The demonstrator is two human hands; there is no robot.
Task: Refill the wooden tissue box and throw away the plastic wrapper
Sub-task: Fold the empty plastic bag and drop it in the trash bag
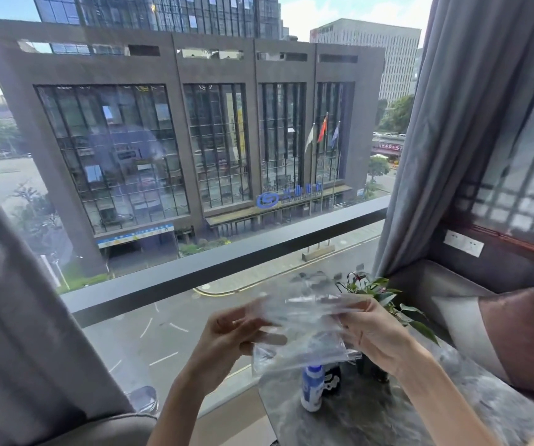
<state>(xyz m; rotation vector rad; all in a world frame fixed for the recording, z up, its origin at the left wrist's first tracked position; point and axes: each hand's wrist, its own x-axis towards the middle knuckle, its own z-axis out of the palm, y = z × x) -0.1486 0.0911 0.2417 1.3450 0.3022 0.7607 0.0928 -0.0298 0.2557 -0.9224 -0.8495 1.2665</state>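
A clear, crinkled plastic wrapper (304, 333) is stretched between both hands, raised above the table in front of the window. My left hand (227, 342) pinches its left edge with the fingers closed on the film. My right hand (371, 333) grips its right side, palm turned away from me. The wrapper looks empty and see-through. The wooden tissue box is not in view, apart perhaps from a small tan corner at the bottom right edge that I cannot identify.
A dark marble table (371, 413) holds a white and blue bottle (312, 391), a small black object behind it and a potted plant (384, 297). Grey curtains (17, 317) hang left and right. A cushion (500, 342) lies on the right-hand seat.
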